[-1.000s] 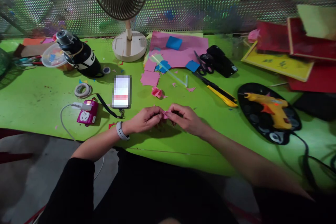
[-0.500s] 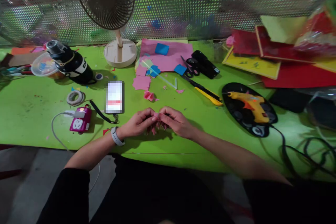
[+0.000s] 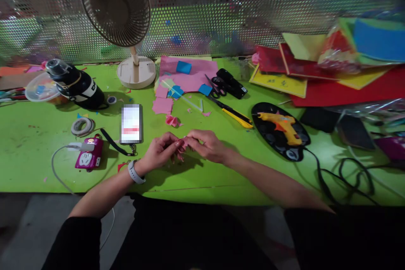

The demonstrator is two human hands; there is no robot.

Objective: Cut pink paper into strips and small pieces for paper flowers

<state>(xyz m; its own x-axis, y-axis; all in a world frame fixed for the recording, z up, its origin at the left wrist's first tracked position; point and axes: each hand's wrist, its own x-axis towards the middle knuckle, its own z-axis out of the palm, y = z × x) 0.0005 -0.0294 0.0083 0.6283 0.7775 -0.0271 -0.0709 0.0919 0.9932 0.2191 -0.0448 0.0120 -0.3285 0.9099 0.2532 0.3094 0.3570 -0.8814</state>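
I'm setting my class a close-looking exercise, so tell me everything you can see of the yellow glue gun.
The glue gun is yellow, apparently plastic, with an orange trigger and a thin nozzle pointing left in the picture. It lies on its side on a dark, rounded mat, its handle slanting toward the lower right. A black cord leads away from near the handle's end. A small pink scrap shows by its upper edge. No hand touches it. Whether it is switched on cannot be told.
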